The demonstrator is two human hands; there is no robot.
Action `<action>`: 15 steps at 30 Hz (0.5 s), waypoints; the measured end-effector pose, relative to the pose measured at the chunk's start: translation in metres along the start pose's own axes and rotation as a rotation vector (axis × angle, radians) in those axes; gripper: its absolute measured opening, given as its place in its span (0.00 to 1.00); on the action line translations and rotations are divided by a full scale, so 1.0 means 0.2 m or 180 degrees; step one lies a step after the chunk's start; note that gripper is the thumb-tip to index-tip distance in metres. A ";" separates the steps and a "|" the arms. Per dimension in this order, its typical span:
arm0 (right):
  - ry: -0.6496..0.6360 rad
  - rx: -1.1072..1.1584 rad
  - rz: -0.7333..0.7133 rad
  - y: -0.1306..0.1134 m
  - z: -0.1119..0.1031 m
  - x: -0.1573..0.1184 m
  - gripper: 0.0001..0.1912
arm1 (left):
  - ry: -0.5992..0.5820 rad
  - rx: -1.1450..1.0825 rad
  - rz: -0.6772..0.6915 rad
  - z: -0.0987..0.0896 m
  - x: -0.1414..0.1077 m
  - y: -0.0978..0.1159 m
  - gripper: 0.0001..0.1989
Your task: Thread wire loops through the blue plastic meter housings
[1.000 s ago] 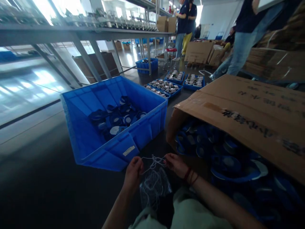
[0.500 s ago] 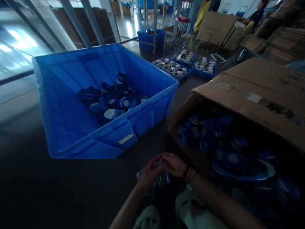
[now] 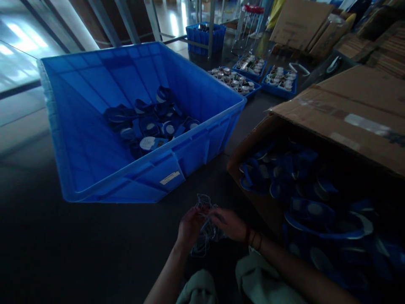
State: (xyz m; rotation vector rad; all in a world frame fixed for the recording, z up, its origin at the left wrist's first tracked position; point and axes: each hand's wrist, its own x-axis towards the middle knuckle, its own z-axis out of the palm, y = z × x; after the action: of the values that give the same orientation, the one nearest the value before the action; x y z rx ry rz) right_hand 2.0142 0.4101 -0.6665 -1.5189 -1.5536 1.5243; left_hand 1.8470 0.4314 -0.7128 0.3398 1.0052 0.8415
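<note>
A tangled bundle of thin whitish cords (image 3: 202, 247) hangs between my hands, low in the middle of the view. My left hand (image 3: 189, 228) is closed round part of the bundle, with loops sticking up above its fingers. From the other side my right hand (image 3: 230, 223), with red bands at the wrist, has its fingers bent and pinched at the strands. The image is dark, so the exact fingertip contact is hard to see. Clear, shiny bits seem mixed into the cords, too dim to name.
A large blue crate (image 3: 205, 139) holding blue strap-like pieces with round pale discs stands ahead left. At right, an open cardboard box (image 3: 341, 105) holds more blue pieces (image 3: 311, 211). Shallow blue trays (image 3: 278, 88) of small white parts and a red stool (image 3: 253, 9) lie beyond.
My hands have moved slightly apart, and the right fingers have shifted across the strands. Cord loops now rise above my left hand. The view has tilted down a little.
</note>
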 end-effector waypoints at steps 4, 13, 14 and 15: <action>0.0592 0.0321 0.0395 0.05 0.03 0.07 0.16 | -0.0036 0.0220 0.0024 0.02 -0.04 -0.03 0.11; 0.1131 0.1695 0.0987 0.20 -0.01 0.10 0.20 | 0.0561 -0.0527 0.0117 -0.13 -0.02 -0.02 0.04; 0.1131 0.1833 0.1031 0.22 -0.03 0.09 0.19 | 0.0648 -0.0690 0.0130 -0.16 -0.01 0.00 0.05; 0.1111 0.1938 0.1070 0.23 -0.04 0.09 0.19 | 0.0718 -0.0822 0.0136 -0.19 -0.01 0.01 0.05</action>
State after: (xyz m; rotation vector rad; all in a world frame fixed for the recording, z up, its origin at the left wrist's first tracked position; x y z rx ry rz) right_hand 2.0327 0.4177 -0.7130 -1.5989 -0.5788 1.5971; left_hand 1.8120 0.4268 -0.7297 0.0463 1.0850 1.0525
